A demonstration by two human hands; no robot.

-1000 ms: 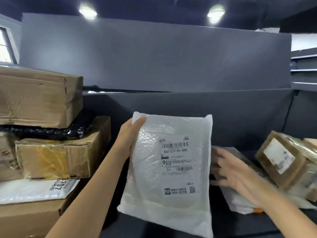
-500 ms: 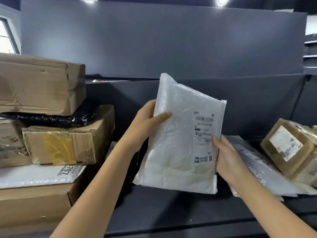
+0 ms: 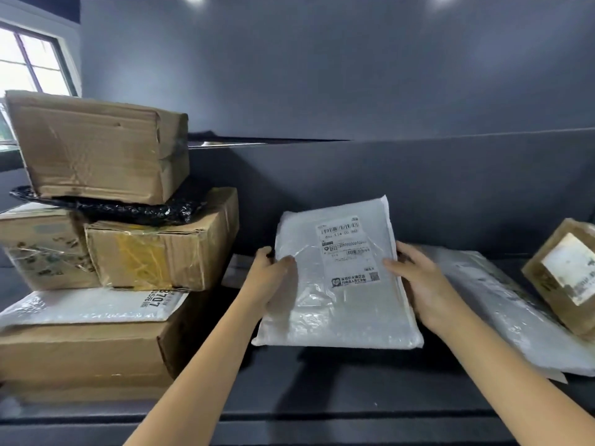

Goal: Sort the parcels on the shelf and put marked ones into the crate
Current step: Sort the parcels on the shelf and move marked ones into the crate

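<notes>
A white bubble-wrap parcel [image 3: 325, 304] with a printed shipping label facing me is held over the dark shelf [image 3: 322, 381], tilted back, its lower edge at or near the shelf surface. My left hand [image 3: 270, 278] grips its left edge, thumb on the front. On the opposite edge my right hand [image 3: 421, 288] holds it, thumb across the face. No crate is in view.
A stack of brown cardboard boxes [image 3: 103, 146], a black bag and a white mailer [image 3: 90, 307] marked 8107 fills the shelf's left. Another flat white mailer [image 3: 508, 307] and a brown labelled box [image 3: 566, 278] lie at the right. The grey back wall [image 3: 354, 75] stands behind.
The parcel has come down from chest height toward the shelf and tilted back. My right hand, free a second ago, now holds its right edge. The view has tipped downward.
</notes>
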